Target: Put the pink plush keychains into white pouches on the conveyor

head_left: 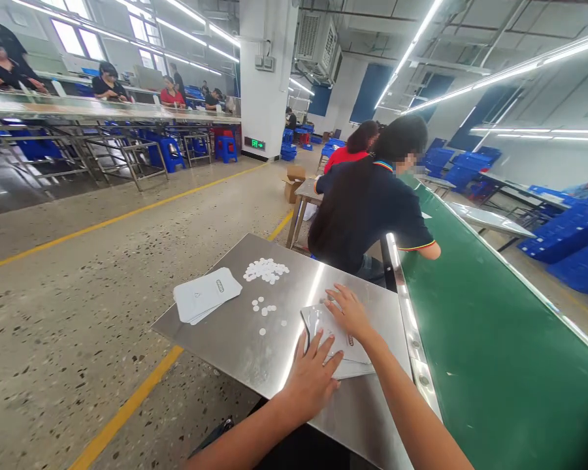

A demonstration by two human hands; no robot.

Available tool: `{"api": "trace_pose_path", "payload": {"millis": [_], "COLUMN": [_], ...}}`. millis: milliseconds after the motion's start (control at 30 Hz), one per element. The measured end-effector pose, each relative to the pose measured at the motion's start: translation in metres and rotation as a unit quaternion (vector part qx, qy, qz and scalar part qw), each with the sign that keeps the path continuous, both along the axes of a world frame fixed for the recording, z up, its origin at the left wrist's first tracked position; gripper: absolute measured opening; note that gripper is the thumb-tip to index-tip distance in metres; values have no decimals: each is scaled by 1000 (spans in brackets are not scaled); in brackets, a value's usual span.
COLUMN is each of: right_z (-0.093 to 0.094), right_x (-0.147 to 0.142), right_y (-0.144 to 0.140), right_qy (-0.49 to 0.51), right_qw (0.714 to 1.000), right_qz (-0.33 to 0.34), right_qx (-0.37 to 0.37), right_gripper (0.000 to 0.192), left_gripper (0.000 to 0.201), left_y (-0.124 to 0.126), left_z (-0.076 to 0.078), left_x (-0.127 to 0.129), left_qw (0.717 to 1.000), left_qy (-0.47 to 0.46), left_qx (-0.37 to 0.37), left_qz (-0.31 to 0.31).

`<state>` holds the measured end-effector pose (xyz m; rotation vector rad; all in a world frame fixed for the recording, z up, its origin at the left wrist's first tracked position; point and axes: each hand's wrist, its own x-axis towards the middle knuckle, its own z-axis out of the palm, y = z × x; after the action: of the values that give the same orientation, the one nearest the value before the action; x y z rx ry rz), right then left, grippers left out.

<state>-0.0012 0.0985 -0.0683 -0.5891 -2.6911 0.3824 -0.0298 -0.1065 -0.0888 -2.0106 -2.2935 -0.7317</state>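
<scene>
My left hand [308, 375] lies with its fingers spread over the near left edge of a small stack of pale, flat printed pieces [345, 365], which look like cards or bags. Flat across the top of that stack rests my right hand [350, 313], fingers apart. A shiny, clear-looking surface shows near its fingertips, and a dark line runs along the stack's left side. Loose white round discs [264, 311] are scattered left of my hands. Behind them is a heap of similar discs [266, 269]. Another pile of pale printed pieces [206, 295] sits at the table's left side.
The steel table [235, 356] adjoins a green conveyor belt [490, 333] with a metal edge on my right. A co-worker in a dark shirt [367, 209] sits just ahead, beside the belt. Blue crates [573, 235] stand beyond it; a cardboard box [294, 183] is on the floor.
</scene>
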Motion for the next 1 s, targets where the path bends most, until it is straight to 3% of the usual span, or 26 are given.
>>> {"api": "trace_pose_path", "payload": {"millis": [133, 433, 600, 800, 1000], "right_z": [-10, -20, -8, 1, -9], "right_x": [-19, 5, -18, -94, -156], "right_y": [-9, -23, -41, -63, -77], "right_qy": [-2, 56, 80, 47, 10], "right_qw": [1000, 997, 996, 996, 990], "right_qz": [0, -45, -25, -20, -82], "right_qx": [4, -1, -14, -73, -118], "right_gripper": [31, 33, 33, 29, 30], "left_gripper": [41, 43, 32, 29, 29], "left_y": [1, -9, -28, -9, 13], "left_z": [-6, 2, 3, 9, 12], "left_x": [-1, -7, -66, -154, -190], "left_qw": [1000, 993, 972, 919, 879], "left_qy": [10, -36, -95, -157, -190], "left_qx": [19, 110, 183, 261, 310], "left_qz": [0, -7, 111, 251, 310]}}
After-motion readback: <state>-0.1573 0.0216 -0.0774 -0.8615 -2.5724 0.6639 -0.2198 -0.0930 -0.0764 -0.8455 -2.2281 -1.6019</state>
